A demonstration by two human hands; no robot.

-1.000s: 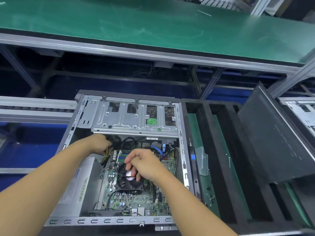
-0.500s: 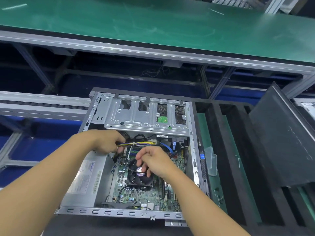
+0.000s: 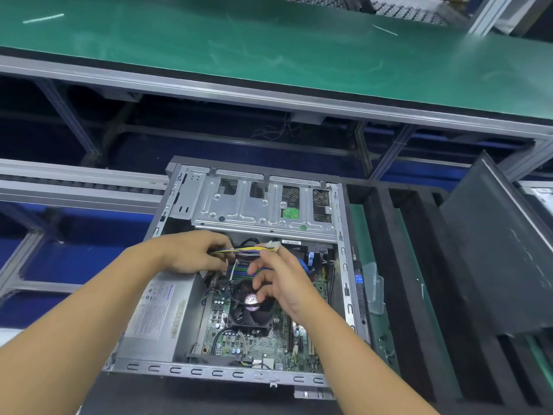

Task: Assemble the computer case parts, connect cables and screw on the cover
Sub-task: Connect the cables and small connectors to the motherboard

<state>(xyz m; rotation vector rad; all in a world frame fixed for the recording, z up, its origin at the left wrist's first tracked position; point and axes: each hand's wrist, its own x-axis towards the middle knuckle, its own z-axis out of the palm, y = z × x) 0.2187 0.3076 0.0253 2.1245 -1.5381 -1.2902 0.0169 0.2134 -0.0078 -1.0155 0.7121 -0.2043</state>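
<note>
An open computer case (image 3: 191, 369) lies on its side before me, showing the motherboard (image 3: 263, 345), a black CPU fan (image 3: 250, 310), a grey power supply (image 3: 155, 313) at left and a metal drive cage (image 3: 263, 208) at the far end. My left hand (image 3: 191, 253) grips a yellow-and-black cable bundle (image 3: 248, 250) above the board. A white connector (image 3: 272, 245) ends the bundle, and my right hand (image 3: 281, 280) pinches the cable beside it, other fingers loosely curled over the fan.
A dark cover panel (image 3: 502, 250) leans at the right on a black slotted foam rack (image 3: 419, 280). A green conveyor belt (image 3: 269, 46) with a metal frame runs across the back. Roller rails (image 3: 74, 187) lie at the left.
My left hand has pulled the yellow cable bundle out from beside the power supply and stretched it rightward. My right hand rose from the fan to the cable's white connector end.
</note>
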